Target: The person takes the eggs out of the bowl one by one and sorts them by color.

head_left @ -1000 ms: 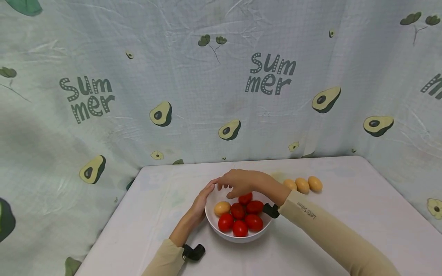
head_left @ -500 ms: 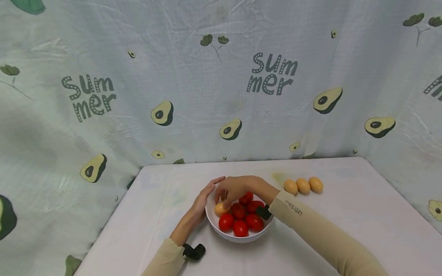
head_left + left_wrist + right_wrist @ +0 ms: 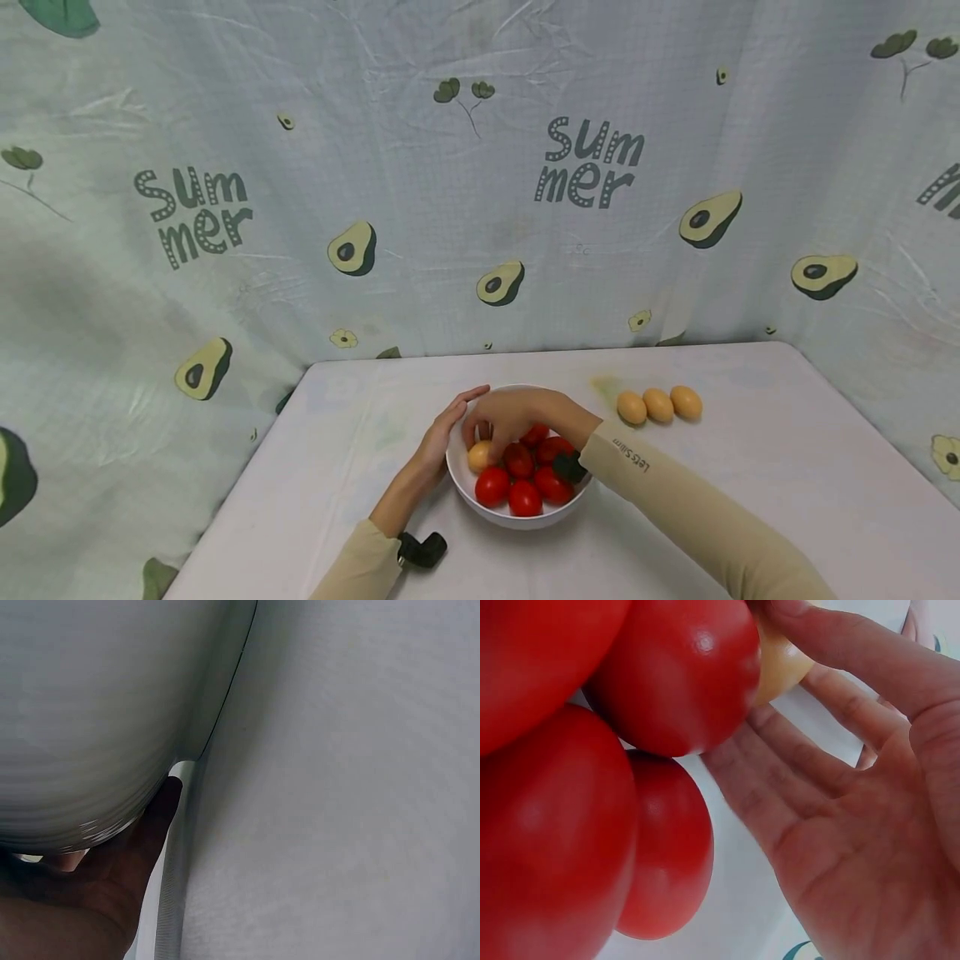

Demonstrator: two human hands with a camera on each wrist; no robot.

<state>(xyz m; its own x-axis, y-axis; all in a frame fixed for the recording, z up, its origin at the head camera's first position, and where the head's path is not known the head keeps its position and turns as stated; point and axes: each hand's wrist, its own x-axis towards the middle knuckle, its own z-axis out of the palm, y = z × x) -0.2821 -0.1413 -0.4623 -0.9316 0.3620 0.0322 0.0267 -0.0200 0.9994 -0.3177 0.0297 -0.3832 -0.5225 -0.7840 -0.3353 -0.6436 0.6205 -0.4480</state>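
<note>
Yellow egg: The yellow egg (image 3: 478, 457) is lying inside the white bowl (image 3: 517, 523), lower centre of the head frame, and is sitting between the right hand's thumb and fingers.
Right hand: The right hand (image 3: 506, 417) is reaching over the bowl from the right and is pinching the yellow egg.
Right thumb and fingers: In the right wrist frame, the thumb (image 3: 862, 641) is crossing the egg's near side at top centre, while the fingers (image 3: 795, 750) are curving behind it.
Left hand: The left hand (image 3: 444, 433) is resting against the bowl's left wall, its fingers lying straight toward the upper-left rim; whether they are touching one another, one cannot tell.
Red eggs: Six red eggs (image 3: 524, 498) are showing in the bowl, filling its middle and right; in the right wrist frame they are occupying the left half.
Three yellow eggs: Three yellow eggs (image 3: 658, 405) are lying in a row on the white table (image 3: 787, 467), right of centre in the head frame, well apart from both hands.
Backdrop: A printed cloth (image 3: 450, 208) is hanging across the upper frame.
</note>
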